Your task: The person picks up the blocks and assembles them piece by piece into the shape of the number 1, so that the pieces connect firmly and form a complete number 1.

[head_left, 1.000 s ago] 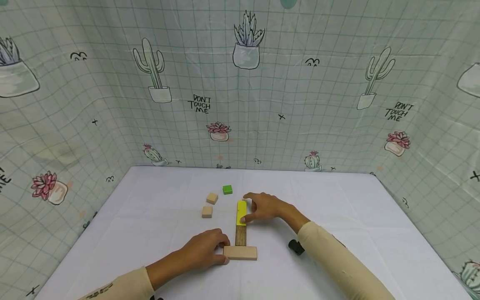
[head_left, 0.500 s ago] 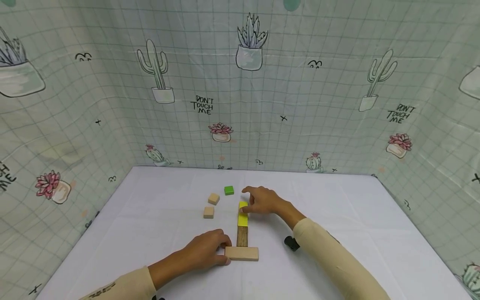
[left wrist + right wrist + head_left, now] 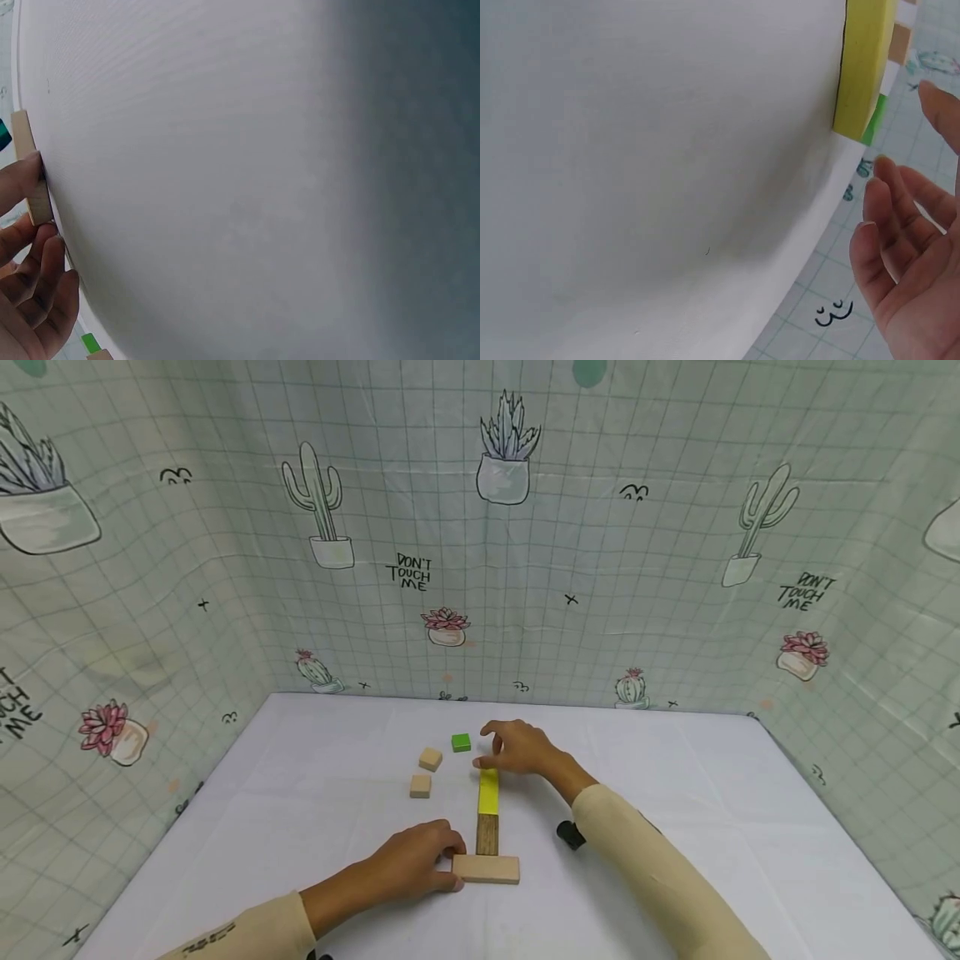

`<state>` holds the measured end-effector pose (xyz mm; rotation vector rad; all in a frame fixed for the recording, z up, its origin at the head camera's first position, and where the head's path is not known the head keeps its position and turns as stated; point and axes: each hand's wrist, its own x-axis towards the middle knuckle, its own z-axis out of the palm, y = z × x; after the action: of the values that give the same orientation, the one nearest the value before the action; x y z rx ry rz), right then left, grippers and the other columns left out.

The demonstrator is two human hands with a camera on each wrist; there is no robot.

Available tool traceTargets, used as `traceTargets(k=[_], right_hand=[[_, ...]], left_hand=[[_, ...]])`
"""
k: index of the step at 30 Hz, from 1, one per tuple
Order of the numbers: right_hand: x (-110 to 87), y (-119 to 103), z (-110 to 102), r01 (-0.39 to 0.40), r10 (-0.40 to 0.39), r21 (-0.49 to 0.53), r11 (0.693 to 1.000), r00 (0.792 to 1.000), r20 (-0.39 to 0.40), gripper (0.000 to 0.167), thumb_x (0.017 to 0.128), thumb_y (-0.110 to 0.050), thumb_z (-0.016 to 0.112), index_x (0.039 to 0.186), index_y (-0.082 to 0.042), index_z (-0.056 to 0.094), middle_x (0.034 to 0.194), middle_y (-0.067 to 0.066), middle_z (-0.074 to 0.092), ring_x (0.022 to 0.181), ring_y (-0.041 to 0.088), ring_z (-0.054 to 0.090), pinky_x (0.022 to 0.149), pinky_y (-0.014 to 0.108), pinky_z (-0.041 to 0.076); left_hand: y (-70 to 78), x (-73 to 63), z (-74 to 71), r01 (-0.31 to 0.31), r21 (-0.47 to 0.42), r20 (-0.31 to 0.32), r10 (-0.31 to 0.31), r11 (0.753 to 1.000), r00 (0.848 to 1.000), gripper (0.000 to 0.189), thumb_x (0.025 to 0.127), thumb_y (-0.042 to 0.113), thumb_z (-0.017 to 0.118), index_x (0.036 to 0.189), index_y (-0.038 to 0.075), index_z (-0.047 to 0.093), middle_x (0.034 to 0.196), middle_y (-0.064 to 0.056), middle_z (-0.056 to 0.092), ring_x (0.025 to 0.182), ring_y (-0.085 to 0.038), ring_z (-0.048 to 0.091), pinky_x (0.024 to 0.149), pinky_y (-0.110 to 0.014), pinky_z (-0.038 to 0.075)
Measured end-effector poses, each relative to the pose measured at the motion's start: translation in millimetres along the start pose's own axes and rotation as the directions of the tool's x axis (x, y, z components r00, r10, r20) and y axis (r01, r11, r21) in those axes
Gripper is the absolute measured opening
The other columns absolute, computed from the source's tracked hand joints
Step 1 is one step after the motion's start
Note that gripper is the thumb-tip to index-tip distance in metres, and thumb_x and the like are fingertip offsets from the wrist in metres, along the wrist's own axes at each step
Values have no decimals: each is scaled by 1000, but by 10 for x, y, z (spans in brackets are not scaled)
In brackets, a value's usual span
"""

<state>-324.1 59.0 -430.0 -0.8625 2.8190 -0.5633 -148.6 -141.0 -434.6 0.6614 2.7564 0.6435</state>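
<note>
My left hand (image 3: 420,860) pinches the left end of a plain wooden block (image 3: 491,869) lying crosswise; the left wrist view has thumb and forefinger on that block (image 3: 39,196). From its far side a dark brown block (image 3: 487,835) runs away from me, with a yellow block (image 3: 489,793) in line beyond it. My right hand (image 3: 522,747) is over the yellow block's far end, thumb and fingers spread with nothing between them. In the right wrist view the fingers (image 3: 866,259) are apart from the yellow block (image 3: 861,71).
Left of the yellow block lie two small wooden blocks (image 3: 421,786) and, farther back, a green block (image 3: 461,742). A black object (image 3: 571,835) shows beside the right sleeve. A patterned cloth (image 3: 480,568) hangs behind the white table (image 3: 337,760).
My right hand has left the yellow block's side and moved away from me toward its far end, nearer the green block. The left hand stays at the plain wooden block.
</note>
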Motion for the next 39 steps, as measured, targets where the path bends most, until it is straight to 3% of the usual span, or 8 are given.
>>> traceTargets(k=[7, 22, 28, 39], right_hand=[[106, -30, -7, -50, 50, 3, 999, 998, 29, 59, 86, -48, 76, 132, -15, 62, 106, 4, 71, 92, 19, 64, 82, 40, 53], [281, -69, 31, -104, 102, 11, 995, 990, 98, 63, 85, -45, 78, 136, -16, 57, 117, 7, 69, 107, 24, 63, 95, 46, 51], [300, -29, 89, -130, 125, 32, 991, 985, 123, 63, 85, -43, 79, 138, -17, 57, 119, 8, 69, 105, 23, 64, 95, 45, 52], [363, -47, 74, -106, 101, 38, 994, 987, 129, 62, 87, -38, 78, 140, -15, 55, 116, 8, 68, 100, 21, 62, 94, 42, 52]], left_hand=[[-21, -8, 7, -11, 6, -4, 11, 1000, 1000, 31, 81, 33, 84, 105, 17, 71, 91, 12, 57, 79, -1, 48, 72, -24, 46], [-41, -24, -2, -15, -2, -7, 15, 1000, 1000, 31, 82, 33, 84, 105, 17, 72, 89, 12, 55, 77, -1, 47, 69, -22, 43], [-25, -4, 11, -18, -1, 7, 18, 1000, 1000, 31, 82, 32, 84, 105, 16, 72, 89, 12, 55, 76, -1, 46, 68, -21, 43], [-34, -3, -2, -9, 2, 1, 9, 1000, 1000, 31, 82, 32, 84, 105, 17, 72, 89, 12, 55, 76, -2, 46, 69, -22, 43]])
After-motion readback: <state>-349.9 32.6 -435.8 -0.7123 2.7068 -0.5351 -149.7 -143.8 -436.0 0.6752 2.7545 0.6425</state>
